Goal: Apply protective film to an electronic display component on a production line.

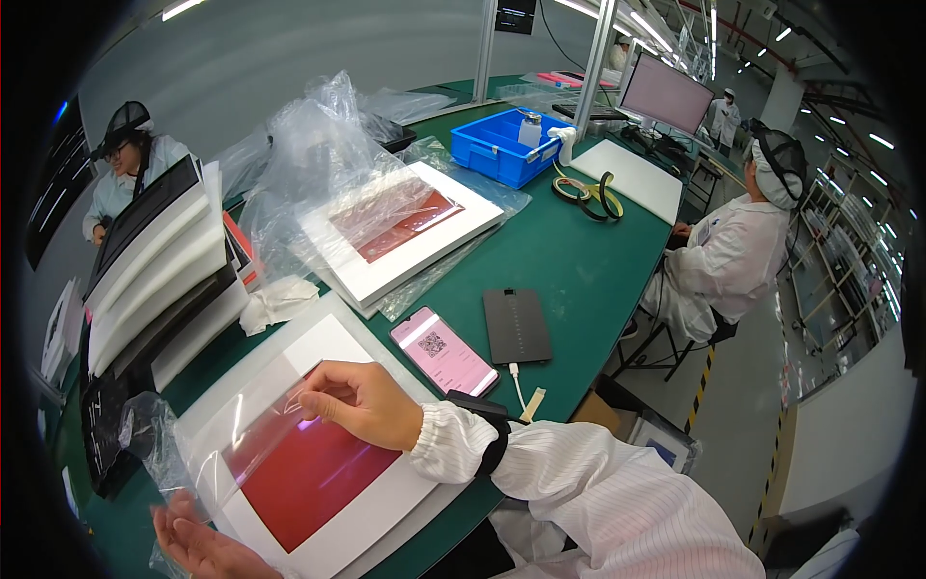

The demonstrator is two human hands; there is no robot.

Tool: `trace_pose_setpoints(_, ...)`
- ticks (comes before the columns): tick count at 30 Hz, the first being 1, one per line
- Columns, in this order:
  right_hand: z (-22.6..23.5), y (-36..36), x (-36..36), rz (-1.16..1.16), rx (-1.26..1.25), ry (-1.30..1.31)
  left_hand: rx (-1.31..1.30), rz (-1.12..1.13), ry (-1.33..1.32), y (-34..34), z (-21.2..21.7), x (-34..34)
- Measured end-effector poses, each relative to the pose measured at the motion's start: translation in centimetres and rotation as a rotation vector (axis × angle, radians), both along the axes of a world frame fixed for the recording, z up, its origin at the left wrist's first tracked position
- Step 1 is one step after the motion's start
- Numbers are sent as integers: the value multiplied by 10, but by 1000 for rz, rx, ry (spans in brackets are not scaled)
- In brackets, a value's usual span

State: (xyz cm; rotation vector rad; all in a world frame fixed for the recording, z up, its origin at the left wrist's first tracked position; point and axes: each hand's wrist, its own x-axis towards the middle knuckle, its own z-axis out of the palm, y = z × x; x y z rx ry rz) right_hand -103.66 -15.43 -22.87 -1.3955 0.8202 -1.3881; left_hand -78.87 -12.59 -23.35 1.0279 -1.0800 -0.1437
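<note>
In front of me lies a white-bordered sheet with a dark red rectangle (338, 487), on a pale translucent sheet (313, 318). My right hand (365, 403) is above the red area, thumb and fingers pinched on the edge of a clear plastic film (265, 425). The film slants over the left part of the panel. My left hand (207, 550) is at the lower left corner, fingers apart and slightly curled, close to crumpled film (149, 434). Whether it touches the film I cannot tell. A black band circles my right wrist.
A phone (444, 349) and a dark flat device (517, 326) with a white cable lie right of the panel. Beyond are a plastic-wrapped white stack (463, 198), a blue bin (482, 159) and tape rolls (603, 198). Layered panels (164, 261) stand left. Two people (738, 241) sit nearby.
</note>
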Motion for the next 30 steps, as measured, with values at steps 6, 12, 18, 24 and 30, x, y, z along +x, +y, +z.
trace_pose_setpoints(6,4,3,-3,-89,-23,-42,74,49,-44,-2,-3,1)
trace_pose_setpoints(12,4,2,-3,-122,-11,-86,49,15,-68,-2,-6,4)
trace_pose_setpoints(18,4,0,-1,-105,-31,-96,51,34,-87,-3,-4,2)
trace_pose_setpoints(24,2,0,-8,-98,-40,-131,47,-76,-89,-4,-6,0)
trace_pose_setpoints(30,6,3,-1,-113,-92,-194,87,-163,-101,9,12,-15)
